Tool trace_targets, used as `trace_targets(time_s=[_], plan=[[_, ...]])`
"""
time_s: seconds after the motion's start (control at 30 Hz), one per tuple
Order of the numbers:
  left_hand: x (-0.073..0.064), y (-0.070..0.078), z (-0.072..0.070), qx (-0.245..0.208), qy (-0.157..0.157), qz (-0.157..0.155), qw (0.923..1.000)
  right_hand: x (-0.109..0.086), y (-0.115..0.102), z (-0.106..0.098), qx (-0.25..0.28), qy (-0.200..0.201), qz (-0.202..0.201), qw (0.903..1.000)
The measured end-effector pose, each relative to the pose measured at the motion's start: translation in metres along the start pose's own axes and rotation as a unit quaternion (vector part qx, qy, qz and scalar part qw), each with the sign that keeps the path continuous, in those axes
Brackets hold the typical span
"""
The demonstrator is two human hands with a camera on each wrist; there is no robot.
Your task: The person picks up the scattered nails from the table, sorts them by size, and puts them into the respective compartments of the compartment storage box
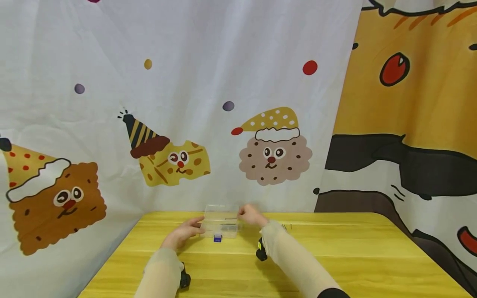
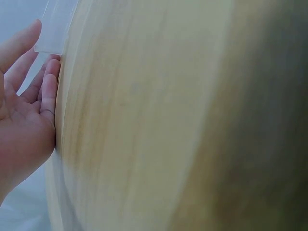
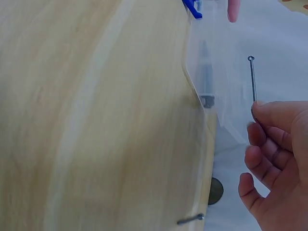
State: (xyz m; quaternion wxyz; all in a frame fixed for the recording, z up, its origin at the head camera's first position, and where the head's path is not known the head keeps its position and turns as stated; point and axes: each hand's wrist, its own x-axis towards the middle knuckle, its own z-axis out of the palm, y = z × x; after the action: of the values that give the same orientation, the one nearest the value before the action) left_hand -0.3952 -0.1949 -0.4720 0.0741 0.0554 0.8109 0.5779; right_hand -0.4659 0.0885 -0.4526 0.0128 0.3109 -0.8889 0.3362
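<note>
A clear plastic box [image 1: 209, 230] with its lid [image 1: 216, 211] raised stands near the back of the table; a blue latch [image 1: 218, 238] sits at its front. My left hand [image 1: 182, 232] is at its left end, and in the left wrist view the thumb and extended fingers lie on either side of the box corner [image 2: 55, 36]. In the right wrist view my right hand [image 3: 279, 154] pinches a long thin metal screw [image 3: 253, 79] between thumb and forefinger, head end up, beside the box's right end. A dark elongated piece [image 3: 207, 79] shows blurred through the box wall.
Several thin metal pieces [image 1: 287, 227] lie on the wooden table [image 1: 335, 256] right of the box; one screw [image 3: 191, 219] shows near the back edge. A printed curtain [image 1: 223, 174] hangs right behind the table.
</note>
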Motion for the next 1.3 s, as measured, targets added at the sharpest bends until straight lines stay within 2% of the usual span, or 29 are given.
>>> trace_targets(time_s=[0.07,0.33,0.8,1.07,1.3], plan=[[0.0,-0.001,0.0,-0.001,0.004,0.001,1.0,0.001,0.0,0.003,-0.005,0.0,0.005,1.0],[0.0,-0.001,0.0,-0.005,0.001,0.005,1.0,-0.002,-0.009,0.013,0.03,-0.006,0.026,0.9992],[0.0,-0.003,0.001,-0.007,0.011,-0.005,0.9999,-0.003,-0.012,0.024,0.025,0.012,0.019,0.9994],[0.002,-0.004,0.004,-0.003,0.007,-0.001,1.0,-0.01,-0.007,0.013,0.012,0.032,0.024,0.9991],[0.002,-0.004,0.0,0.001,0.003,0.002,1.0,-0.014,0.003,-0.01,0.046,0.037,0.011,0.9982]])
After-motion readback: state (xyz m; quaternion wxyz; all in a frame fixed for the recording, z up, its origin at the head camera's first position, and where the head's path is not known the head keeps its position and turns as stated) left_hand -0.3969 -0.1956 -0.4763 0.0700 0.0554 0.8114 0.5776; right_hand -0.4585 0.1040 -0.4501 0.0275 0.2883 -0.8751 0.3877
